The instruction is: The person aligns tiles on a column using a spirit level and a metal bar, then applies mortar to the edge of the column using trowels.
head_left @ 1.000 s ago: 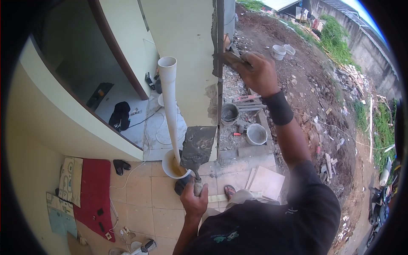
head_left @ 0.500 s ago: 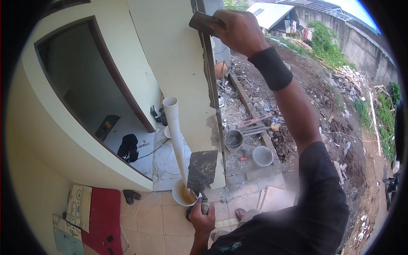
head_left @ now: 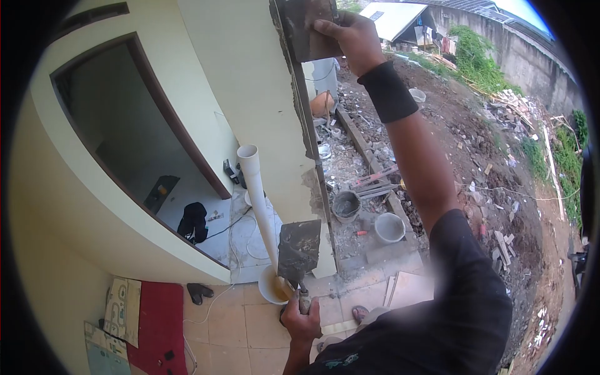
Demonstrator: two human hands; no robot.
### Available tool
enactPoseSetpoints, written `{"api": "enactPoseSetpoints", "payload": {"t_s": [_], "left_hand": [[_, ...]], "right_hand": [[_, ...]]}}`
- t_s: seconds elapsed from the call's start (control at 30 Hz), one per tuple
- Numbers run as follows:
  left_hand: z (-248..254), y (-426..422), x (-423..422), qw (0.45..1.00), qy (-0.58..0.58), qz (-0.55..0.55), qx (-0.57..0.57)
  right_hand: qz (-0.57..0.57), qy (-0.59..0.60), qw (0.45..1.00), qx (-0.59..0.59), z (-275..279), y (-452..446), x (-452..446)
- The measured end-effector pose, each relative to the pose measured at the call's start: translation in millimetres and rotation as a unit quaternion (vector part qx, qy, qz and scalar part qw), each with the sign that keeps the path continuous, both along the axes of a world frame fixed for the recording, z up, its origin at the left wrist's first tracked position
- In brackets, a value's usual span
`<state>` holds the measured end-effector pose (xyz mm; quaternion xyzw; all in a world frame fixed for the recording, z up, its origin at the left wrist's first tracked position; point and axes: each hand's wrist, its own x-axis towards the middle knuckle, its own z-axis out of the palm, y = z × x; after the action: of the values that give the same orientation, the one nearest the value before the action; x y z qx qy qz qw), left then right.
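Note:
My left hand (head_left: 302,320) is closed round the handle of a trowel (head_left: 299,251), whose flat rectangular blade is smeared with grey mortar and points upward. High up, my right hand (head_left: 357,42) grips a dark flat plate tool (head_left: 312,31) by its edge, thumb on its face. That tool lies at the upper part of the wall's edge (head_left: 300,112), where rough grey mortar runs down the pale wall panel (head_left: 250,81). Whether it touches the edge is hard to tell.
A white pipe (head_left: 257,200) stands in a white bucket (head_left: 270,289) beside the trowel. Beyond the wall are a dark bucket (head_left: 346,205), a pale bucket (head_left: 389,228) and rubble (head_left: 475,162). Tiles (head_left: 412,290) lean near my foot; a red mat (head_left: 156,325) lies lower left.
My right hand has moved up along the wall edge with its tool, which has turned to show its broad face. The view has tilted upward; my left hand still holds the trowel.

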<state>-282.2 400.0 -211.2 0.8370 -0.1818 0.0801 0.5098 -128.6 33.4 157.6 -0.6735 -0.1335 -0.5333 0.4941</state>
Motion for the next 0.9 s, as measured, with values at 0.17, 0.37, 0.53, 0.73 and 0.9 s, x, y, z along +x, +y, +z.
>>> {"api": "enactPoseSetpoints", "payload": {"t_s": [0.17,0.37,0.53,0.73,0.9], "left_hand": [[-7,-4,0,0.999,-0.040,0.002,-0.006],[-4,-2,-1,0.999,-0.039,-0.002,-0.008],[-3,2,1,1.000,-0.016,-0.004,-0.012],[-2,2,-1,1.000,-0.022,-0.003,-0.004],[-6,1,-7,1.000,-0.015,0.002,-0.012]], "right_hand": [[-0.038,0.000,0.999,0.001,9,-11,23],[-0.283,-0.016,0.941,-0.187,27,-8,-26],[-0.308,-0.005,0.817,-0.488,19,25,-25],[-0.497,0.041,0.732,-0.464,109,26,-15],[-0.349,-0.043,0.866,-0.354,64,55,-65]]}}
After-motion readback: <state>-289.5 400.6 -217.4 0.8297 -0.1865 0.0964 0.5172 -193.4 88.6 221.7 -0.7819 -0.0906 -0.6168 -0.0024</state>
